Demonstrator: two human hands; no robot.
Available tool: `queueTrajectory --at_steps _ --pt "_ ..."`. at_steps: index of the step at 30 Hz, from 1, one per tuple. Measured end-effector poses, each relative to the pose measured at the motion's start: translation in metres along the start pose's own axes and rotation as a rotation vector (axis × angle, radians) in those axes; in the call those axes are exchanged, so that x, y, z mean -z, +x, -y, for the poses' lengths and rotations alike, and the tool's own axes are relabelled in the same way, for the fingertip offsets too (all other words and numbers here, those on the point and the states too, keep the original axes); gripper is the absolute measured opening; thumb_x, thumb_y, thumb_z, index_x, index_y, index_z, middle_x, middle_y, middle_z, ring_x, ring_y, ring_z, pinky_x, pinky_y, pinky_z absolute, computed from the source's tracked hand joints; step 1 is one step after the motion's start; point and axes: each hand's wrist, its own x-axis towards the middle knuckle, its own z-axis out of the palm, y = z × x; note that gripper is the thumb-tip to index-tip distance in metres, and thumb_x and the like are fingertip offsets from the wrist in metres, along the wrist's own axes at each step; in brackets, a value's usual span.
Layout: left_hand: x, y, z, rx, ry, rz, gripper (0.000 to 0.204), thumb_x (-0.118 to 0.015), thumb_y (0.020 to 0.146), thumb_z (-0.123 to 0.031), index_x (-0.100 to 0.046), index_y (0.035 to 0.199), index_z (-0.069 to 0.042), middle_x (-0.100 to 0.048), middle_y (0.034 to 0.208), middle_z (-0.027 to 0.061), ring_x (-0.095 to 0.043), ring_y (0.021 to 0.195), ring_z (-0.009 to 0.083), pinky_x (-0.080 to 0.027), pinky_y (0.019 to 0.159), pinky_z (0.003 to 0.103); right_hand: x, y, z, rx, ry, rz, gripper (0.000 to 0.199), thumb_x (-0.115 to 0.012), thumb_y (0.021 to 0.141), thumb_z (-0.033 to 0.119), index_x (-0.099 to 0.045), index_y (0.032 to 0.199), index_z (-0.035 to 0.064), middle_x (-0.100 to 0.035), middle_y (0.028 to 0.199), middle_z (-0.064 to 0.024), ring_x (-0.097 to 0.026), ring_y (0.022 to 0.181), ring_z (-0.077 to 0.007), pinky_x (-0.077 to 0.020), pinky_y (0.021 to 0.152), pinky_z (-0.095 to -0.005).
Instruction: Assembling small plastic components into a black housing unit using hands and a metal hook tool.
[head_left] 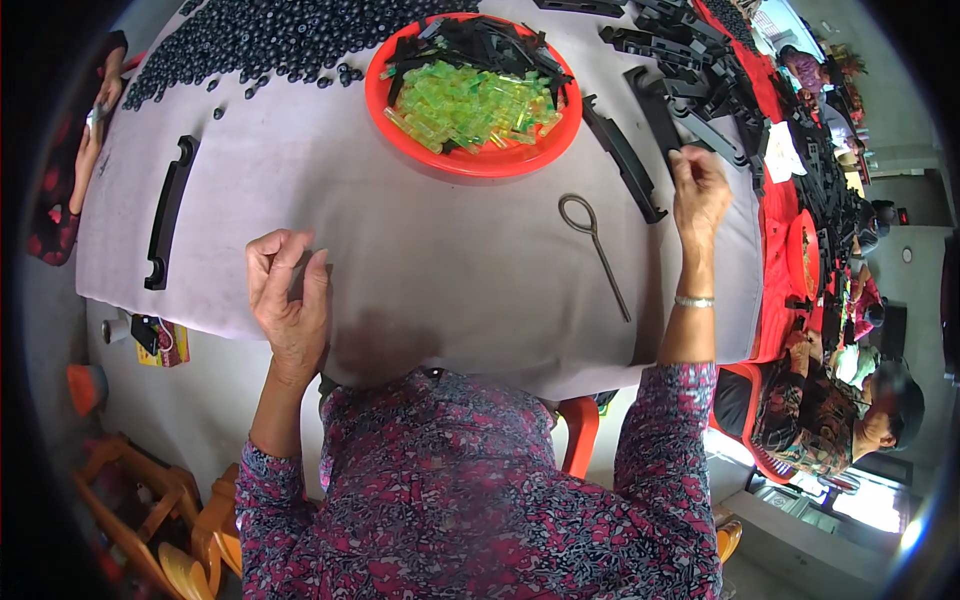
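pinching a black bar [655, 110] by its near end, beside heaped black parts [664, 46], the right hand [701, 193] should lift cleanly to avoid snagging them; the left hand [291, 305], half open and empty, hovers over the tabletop [450, 235].

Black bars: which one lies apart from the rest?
The bar left of the left hand; the other bars lie around or beyond the right hand.

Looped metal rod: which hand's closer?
Right. The right hand is just right of the looped metal rod, at the end of a black plastic part; the left hand is much farther off, to the rod's left.
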Motion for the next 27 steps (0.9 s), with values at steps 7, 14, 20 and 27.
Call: queueTrajectory --at_steps 7,14,20,27 --pt "-0.012 0.015 -0.035 -0.148 -0.001 0.113 0.056 -0.085 0.076 -0.002 -0.065 0.127 0.002 -0.06 0.119 0.0147 -0.059 0.11 0.0288 -0.051 0.09 0.036 -0.002 -0.078 0.144 0.601 -0.057 0.362 0.012 -0.078 0.079 0.004 -0.072 0.09 0.0031 -0.069 0.089 -0.0066 -0.059 0.082 -0.0262 -0.049 0.078 -0.0362" --pt "-0.039 0.027 -0.044 -0.27 0.096 0.418 0.064 -0.091 0.067 -0.024 -0.066 0.122 -0.004 -0.061 0.117 0.0133 -0.057 0.113 0.0343 -0.044 0.101 0.049 -0.034 -0.134 0.162 0.557 0.042 0.507 0.025 -0.08 0.068 0.003 -0.073 0.092 0.0064 -0.063 0.084 -0.0033 -0.056 0.078 -0.0233 -0.0447 0.075 -0.0373" --pt "-0.049 0.01 -0.024 -0.207 0.117 0.469 0.045 -0.088 0.068 -0.021 -0.07 0.107 -0.008 -0.062 0.104 0.0066 -0.059 0.107 0.0285 -0.039 0.105 0.054 -0.027 -0.114 0.156 0.157 0.307 0.424 0.012 -0.077 0.082 0.0 -0.072 0.092 0.0017 -0.066 0.087 -0.0047 -0.06 0.078 -0.0187 -0.0499 0.074 -0.0326" --pt "-0.054 0.013 -0.026 -0.207 0.056 0.462 0.045 -0.089 0.067 -0.016 -0.071 0.107 -0.009 -0.061 0.103 0.0062 -0.059 0.101 0.0282 -0.038 0.108 0.055 -0.049 -0.044 0.107 -0.143 0.285 0.284 0.009 -0.073 0.089 0.0 -0.072 0.097 -0.0025 -0.066 0.084 -0.003 -0.062 0.079 -0.0119 -0.0509 0.074 -0.0273"
